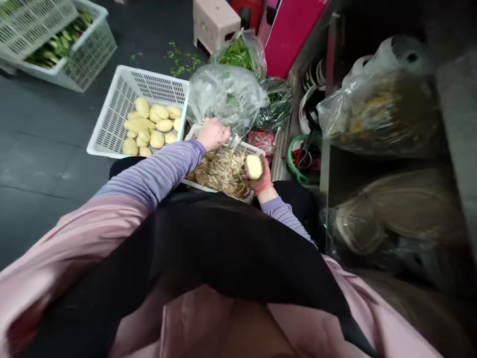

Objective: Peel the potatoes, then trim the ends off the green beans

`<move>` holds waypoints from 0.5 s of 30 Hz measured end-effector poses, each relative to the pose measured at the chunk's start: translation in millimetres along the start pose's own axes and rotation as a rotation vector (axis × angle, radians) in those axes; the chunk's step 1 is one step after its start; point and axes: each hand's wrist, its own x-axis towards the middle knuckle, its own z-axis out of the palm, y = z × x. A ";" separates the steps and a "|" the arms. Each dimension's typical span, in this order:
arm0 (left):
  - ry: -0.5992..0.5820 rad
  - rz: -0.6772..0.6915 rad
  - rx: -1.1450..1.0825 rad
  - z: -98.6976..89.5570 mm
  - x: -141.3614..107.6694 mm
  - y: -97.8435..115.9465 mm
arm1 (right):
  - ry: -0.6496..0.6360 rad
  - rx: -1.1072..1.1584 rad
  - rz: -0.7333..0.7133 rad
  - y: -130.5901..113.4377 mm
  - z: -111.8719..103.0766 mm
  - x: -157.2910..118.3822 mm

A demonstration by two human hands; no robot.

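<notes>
My left hand [213, 134] is closed above the back edge of a white basket [208, 189]. Something small and pale shows beside its fingers, too blurred to name. In my right hand [261, 180] is a peeled pale potato [254, 167], held over the basket's right side. Brown peelings [219, 171] fill that basket. To the left, several peeled potatoes [157, 139] lie in a larger white basket [100, 134].
Clear plastic bags, one holding leafy greens [238, 53], lie behind the hands. A green-rimmed basket [294, 169] with scissors is at the right, beside a shelf with bagged goods [383, 114]. A crate [93, 54] of greens and a stool [216, 22] stand farther back.
</notes>
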 end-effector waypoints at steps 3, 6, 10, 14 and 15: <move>0.050 0.124 -0.065 10.6 -10.7 29.6 | 0.008 0.026 -0.043 0.0 4.2 9.2; 0.087 0.272 -0.129 21.0 -18.6 57.6 | -0.050 -0.029 -0.022 4.3 3.0 14.3; 0.033 0.413 -0.143 32.5 -17.6 57.7 | -0.024 -0.091 -0.015 13.2 -2.8 15.8; 0.055 0.273 -0.187 42.4 -6.2 7.9 | 0.018 -0.092 -0.028 18.5 -7.4 16.2; 0.085 0.214 -0.191 45.1 -3.5 -1.6 | 0.010 -0.086 -0.034 18.7 -7.9 16.7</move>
